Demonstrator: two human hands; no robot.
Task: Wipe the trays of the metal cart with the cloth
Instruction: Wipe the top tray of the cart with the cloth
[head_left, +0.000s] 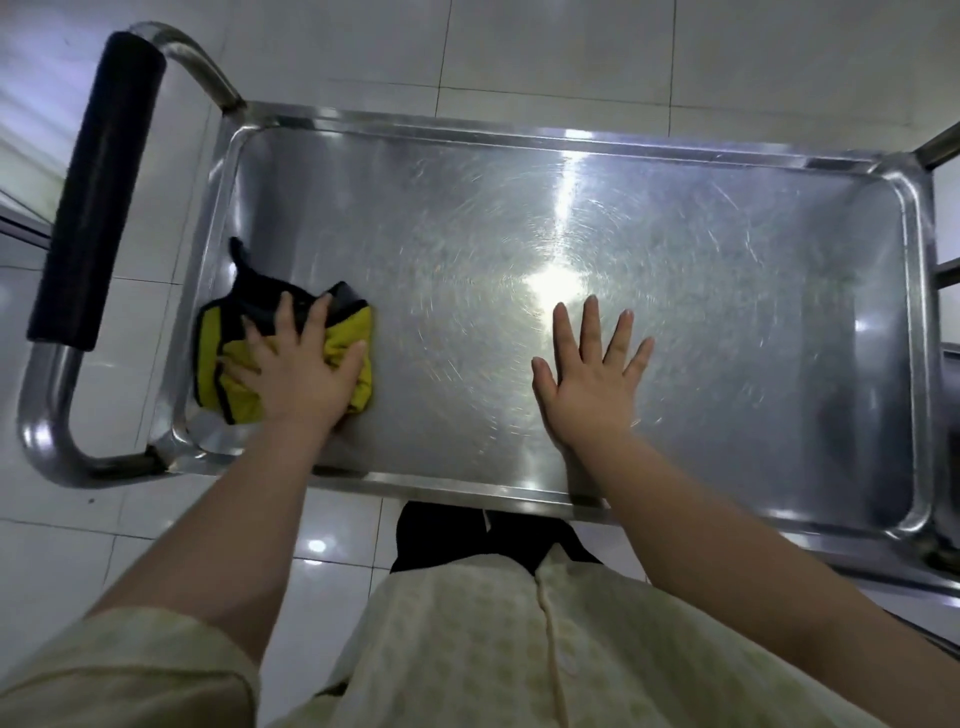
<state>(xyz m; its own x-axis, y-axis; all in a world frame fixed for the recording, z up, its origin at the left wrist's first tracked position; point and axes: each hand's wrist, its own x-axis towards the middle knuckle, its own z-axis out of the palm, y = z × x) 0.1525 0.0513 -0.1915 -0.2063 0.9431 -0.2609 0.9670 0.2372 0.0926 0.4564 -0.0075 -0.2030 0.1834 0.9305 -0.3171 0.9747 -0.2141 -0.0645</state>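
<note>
The metal cart's top tray (727, 291) fills the view, a scratched steel rectangle with a raised rim. A crumpled yellow and black cloth (218, 358) lies at the tray's near left corner. My left hand (298, 371) presses down on the cloth with spread fingers. My right hand (589, 374) rests flat on the bare tray near its middle front, fingers straight and spread, holding nothing. The lower trays are hidden under the top one.
The cart's push handle (98, 192), a steel loop with a black grip, sticks out on the left. Glossy white floor tiles (571, 57) surround the cart. My torso stands against the tray's near rim. Another steel frame part (948, 275) shows at the right edge.
</note>
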